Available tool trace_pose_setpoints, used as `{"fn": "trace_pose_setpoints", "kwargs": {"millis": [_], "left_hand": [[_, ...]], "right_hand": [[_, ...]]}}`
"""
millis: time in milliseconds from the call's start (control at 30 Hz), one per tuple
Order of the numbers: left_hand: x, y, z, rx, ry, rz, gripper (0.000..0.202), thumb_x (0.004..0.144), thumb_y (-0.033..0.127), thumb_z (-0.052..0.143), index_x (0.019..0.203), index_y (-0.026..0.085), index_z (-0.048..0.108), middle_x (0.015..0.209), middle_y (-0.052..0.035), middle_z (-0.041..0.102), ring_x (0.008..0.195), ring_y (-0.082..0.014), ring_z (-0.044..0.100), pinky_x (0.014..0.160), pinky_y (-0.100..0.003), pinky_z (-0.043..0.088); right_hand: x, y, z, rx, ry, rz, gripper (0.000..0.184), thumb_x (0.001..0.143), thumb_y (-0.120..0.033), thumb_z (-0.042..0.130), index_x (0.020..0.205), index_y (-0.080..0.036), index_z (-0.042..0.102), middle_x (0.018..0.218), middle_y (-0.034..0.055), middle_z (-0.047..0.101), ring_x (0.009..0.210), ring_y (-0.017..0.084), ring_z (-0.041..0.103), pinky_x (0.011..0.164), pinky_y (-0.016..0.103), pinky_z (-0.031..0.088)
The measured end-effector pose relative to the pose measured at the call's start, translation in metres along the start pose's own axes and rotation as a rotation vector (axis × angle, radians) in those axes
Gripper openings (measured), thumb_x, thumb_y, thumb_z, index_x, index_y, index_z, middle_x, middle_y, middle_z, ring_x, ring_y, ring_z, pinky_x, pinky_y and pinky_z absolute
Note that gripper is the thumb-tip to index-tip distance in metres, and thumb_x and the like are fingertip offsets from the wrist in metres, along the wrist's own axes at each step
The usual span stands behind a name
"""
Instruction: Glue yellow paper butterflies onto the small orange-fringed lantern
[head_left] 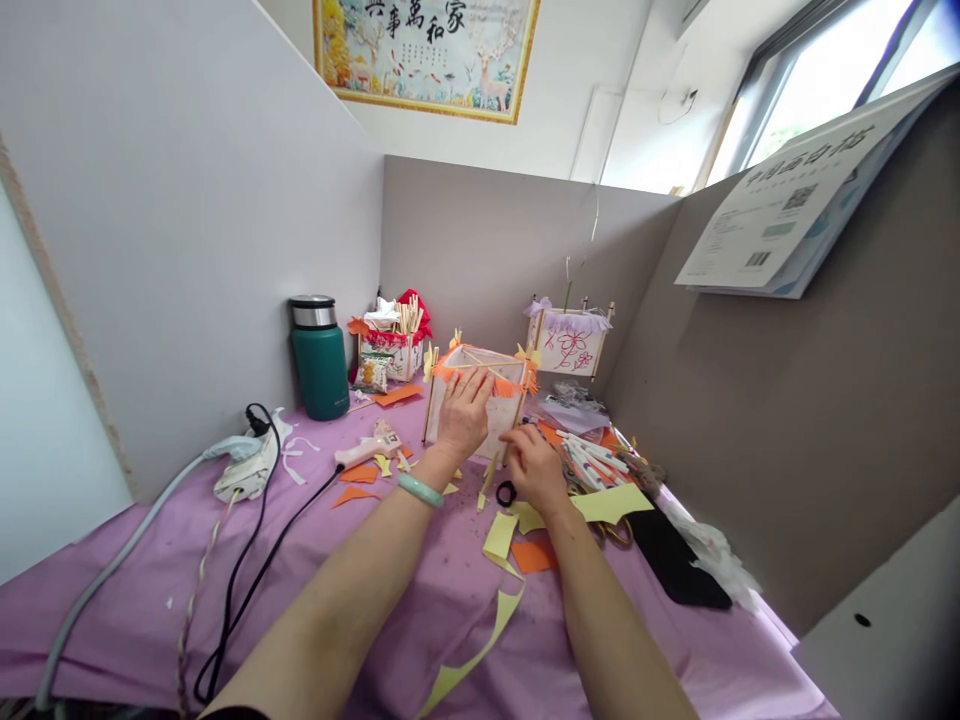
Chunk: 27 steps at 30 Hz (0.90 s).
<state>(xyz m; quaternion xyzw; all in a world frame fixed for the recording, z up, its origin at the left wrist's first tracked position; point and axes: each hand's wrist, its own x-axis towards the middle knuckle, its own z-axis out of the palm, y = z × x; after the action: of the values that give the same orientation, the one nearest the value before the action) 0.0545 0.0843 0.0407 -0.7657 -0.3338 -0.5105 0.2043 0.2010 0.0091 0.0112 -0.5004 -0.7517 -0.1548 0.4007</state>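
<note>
A box-shaped paper lantern [493, 418] with thin wooden posts, an orange fringe and yellow paper pieces at its top corners stands mid-table. My left hand [465, 408] lies against its near side and top fringe, fingers stretched out. A green bangle [421, 489] circles that wrist. By the lantern's lower right edge is my right hand [535, 466], its fingers bent inward; whatever they pinch is hidden. Beside it lie a black ring, perhaps a tape roll [506, 493], and a long yellow paper strip [498, 538].
A pink glue gun [365, 450] and orange scraps [361, 474] lie left. Behind stand a green bottle [321, 362] and a box of sticks [397, 350]. Markers [592, 458], scissors and a black phone-like slab [679, 560] lie right. Cords run from a power strip [246, 475].
</note>
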Motion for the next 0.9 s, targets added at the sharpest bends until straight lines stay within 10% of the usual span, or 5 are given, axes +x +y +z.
{"fn": "trace_pose_setpoints", "kwargs": {"millis": [200, 433, 700, 900], "left_hand": [[-0.001, 0.002, -0.001, -0.034, -0.015, -0.018, 0.054, 0.079, 0.008, 0.037, 0.132, 0.015, 0.044, 0.138, -0.0099, 0.044, 0.134, -0.0205, 0.03, 0.112, -0.047, 0.021], [0.007, -0.004, -0.051, -0.028, 0.032, -0.149, 0.04, 0.082, 0.013, 0.04, 0.117, 0.019, 0.057, 0.125, -0.011, 0.055, 0.121, -0.023, 0.045, 0.104, -0.044, 0.033], [-0.043, -0.076, -0.119, 0.339, -0.826, -0.685, 0.023, 0.067, 0.025, 0.061, 0.087, 0.017, 0.066, 0.097, -0.0165, 0.067, 0.096, -0.0338, 0.061, 0.079, -0.042, 0.045], [-0.064, -0.089, -0.112, 0.373, -0.909, -0.723, 0.042, 0.063, 0.016, 0.058, 0.106, 0.016, 0.057, 0.111, -0.0189, 0.062, 0.106, -0.035, 0.056, 0.083, -0.045, 0.044]], "right_hand": [[-0.005, -0.003, 0.005, 0.024, -0.246, -0.125, 0.027, 0.073, -0.004, 0.046, 0.083, -0.022, 0.063, 0.094, 0.0041, 0.056, 0.08, 0.016, 0.054, 0.062, 0.024, 0.038], [-0.004, 0.004, 0.008, 0.276, -0.015, 0.016, 0.017, 0.077, -0.01, 0.043, 0.083, -0.019, 0.056, 0.082, 0.0039, 0.054, 0.073, 0.017, 0.052, 0.066, 0.027, 0.041], [-0.004, -0.01, 0.015, 0.434, -0.001, -0.046, 0.028, 0.065, 0.0, 0.036, 0.079, -0.019, 0.052, 0.095, 0.0067, 0.051, 0.089, 0.018, 0.052, 0.074, 0.028, 0.042], [-0.004, -0.017, 0.015, 0.45, 0.027, -0.019, 0.028, 0.066, 0.0, 0.037, 0.079, -0.019, 0.053, 0.097, 0.0074, 0.051, 0.09, 0.018, 0.053, 0.075, 0.03, 0.043]]}}
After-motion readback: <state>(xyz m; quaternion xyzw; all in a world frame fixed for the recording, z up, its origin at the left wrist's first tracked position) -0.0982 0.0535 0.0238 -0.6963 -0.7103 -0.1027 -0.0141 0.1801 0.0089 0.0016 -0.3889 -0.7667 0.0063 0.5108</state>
